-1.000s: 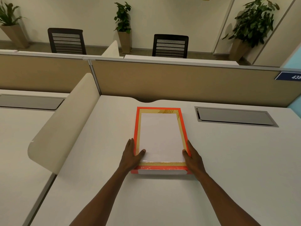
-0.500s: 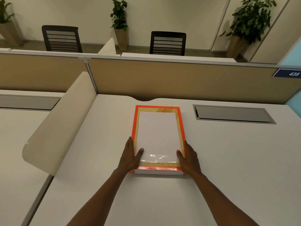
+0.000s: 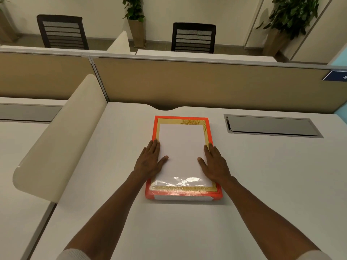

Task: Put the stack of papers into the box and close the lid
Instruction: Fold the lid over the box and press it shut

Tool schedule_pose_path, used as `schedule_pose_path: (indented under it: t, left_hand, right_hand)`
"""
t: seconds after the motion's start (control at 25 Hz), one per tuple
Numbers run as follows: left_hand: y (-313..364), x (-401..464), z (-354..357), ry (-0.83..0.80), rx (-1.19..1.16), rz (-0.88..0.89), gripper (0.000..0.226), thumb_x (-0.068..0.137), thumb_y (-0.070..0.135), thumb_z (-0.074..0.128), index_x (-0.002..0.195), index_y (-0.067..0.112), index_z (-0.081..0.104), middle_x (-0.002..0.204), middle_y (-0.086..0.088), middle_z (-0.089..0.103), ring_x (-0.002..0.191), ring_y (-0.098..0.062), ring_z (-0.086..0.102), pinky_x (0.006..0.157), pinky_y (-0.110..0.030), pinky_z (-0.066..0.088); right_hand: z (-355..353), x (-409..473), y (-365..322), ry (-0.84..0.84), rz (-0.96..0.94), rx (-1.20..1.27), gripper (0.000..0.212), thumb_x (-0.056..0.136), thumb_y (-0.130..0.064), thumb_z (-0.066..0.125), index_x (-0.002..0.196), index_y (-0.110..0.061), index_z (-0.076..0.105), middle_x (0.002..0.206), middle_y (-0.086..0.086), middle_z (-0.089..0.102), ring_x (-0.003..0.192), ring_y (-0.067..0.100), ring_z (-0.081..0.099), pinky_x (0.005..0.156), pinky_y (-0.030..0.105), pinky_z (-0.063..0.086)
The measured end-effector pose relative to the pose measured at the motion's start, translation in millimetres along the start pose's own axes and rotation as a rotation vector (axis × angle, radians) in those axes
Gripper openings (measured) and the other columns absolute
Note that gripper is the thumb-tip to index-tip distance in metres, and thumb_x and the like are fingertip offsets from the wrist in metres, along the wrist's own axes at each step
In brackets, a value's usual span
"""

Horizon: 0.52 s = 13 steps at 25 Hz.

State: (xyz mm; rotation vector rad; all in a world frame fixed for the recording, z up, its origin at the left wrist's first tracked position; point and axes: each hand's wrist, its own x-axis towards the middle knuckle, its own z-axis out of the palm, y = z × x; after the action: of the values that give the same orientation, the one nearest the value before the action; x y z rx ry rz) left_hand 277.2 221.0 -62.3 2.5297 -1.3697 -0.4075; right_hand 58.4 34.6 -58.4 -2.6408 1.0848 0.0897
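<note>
The head view shows a red box (image 3: 183, 196) set on the white table (image 3: 262, 175) with the stack of papers (image 3: 181, 152) seen inside, while the left hand (image 3: 150, 160) and right hand (image 3: 216, 163) are laid flat and open on top.

Glossy clear-windowed orange box lid (image 3: 183, 158) over matt white desk (image 3: 262, 175)

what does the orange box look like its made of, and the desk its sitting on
Orange box: looks like glossy coated cardboard, possibly wrapped in clear film, going by the crinkled glare along its near edge. A clear window or lid over the white papers cannot be ruled out. Desk: matte off-white laminate, seemingly; flat, even, no glare.
</note>
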Motion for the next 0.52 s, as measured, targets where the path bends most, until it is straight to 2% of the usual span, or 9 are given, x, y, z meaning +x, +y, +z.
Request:
schedule_pose_path:
  t: [0.2, 0.36, 0.52]
  left_hand:
    - [-2, 1, 9, 0.043, -0.012, -0.006, 0.086, 0.099, 0.065, 0.025, 0.162, 0.011, 0.006, 0.172, -0.005, 0.003, 0.16, -0.02, 0.001, 0.13, -0.04, 0.011]
    - [0, 10, 2, 0.085, -0.007, -0.016, 0.092, 0.094, 0.072, 0.022, 0.163, 0.013, 0.003, 0.172, -0.006, 0.0, 0.16, -0.024, 0.001, 0.13, -0.045, 0.012]
    - [-3, 19, 4, 0.037, -0.075, -0.052, 0.094, 0.095, 0.071, 0.029, 0.162, 0.014, -0.004, 0.172, -0.004, -0.004, 0.16, -0.024, 0.007, 0.129, -0.045, 0.018]
  right_hand:
    - [7, 6, 0, 0.071, 0.005, 0.022, 0.073, 0.1, -0.056, 0.034, 0.158, -0.015, 0.019, 0.167, 0.011, 0.012, 0.152, 0.031, 0.017, 0.12, 0.05, 0.027]
    - [-7, 34, 0, 0.043, 0.023, 0.077, 0.08, 0.098, -0.06, 0.035, 0.159, -0.015, 0.008, 0.168, 0.009, 0.002, 0.154, 0.03, 0.01, 0.121, 0.052, 0.023]
    - [-13, 53, 7, -0.047, 0.085, 0.094, 0.084, 0.098, -0.062, 0.033, 0.158, -0.011, 0.004, 0.168, 0.007, 0.002, 0.152, 0.03, 0.018, 0.117, 0.052, 0.031]
